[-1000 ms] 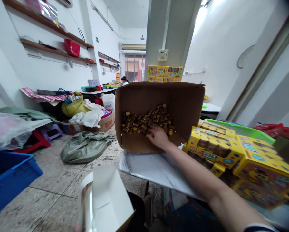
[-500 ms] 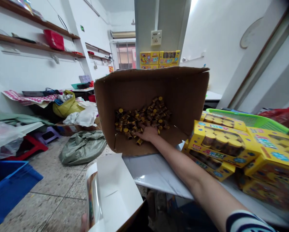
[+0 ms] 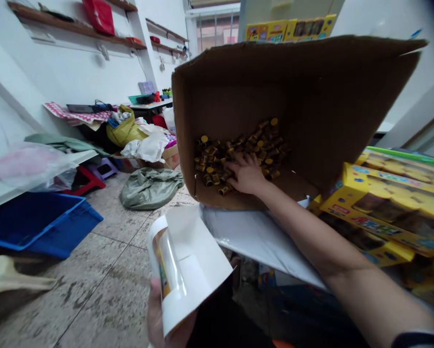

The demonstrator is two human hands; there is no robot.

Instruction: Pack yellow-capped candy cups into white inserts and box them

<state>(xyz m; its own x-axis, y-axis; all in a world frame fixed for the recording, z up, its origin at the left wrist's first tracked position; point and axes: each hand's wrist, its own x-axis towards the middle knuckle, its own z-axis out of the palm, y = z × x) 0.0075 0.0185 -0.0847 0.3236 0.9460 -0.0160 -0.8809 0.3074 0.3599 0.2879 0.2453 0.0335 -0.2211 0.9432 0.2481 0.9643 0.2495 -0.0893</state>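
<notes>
My right hand (image 3: 249, 175) reaches into a large brown cardboard carton (image 3: 351, 92) lying on its side with its mouth towards me. Its fingers are spread over a heap of small dark tubs with yellow caps (image 3: 208, 162); the fingertips are partly lost among them. At lower centre my left hand (image 3: 157, 309) is closed around an unfolded packaging box (image 3: 202, 263), white inside with a clear plastic window. The box gapes upward, and part of that hand is hidden behind it.
Filled yellow window boxes (image 3: 387, 203) are stacked on the table (image 3: 253, 241) to the right of my arm. More yellow boxes (image 3: 275, 30) stand behind the carton. On the floor at left are a blue crate (image 3: 75, 224), a grey-green sack (image 3: 149, 188) and a cream stool (image 3: 6, 278).
My view has shifted down and closer, so the carton looks larger. My right hand stays in the heap, its fingers now more visibly spread. More of my left hand shows under the packaging box.
</notes>
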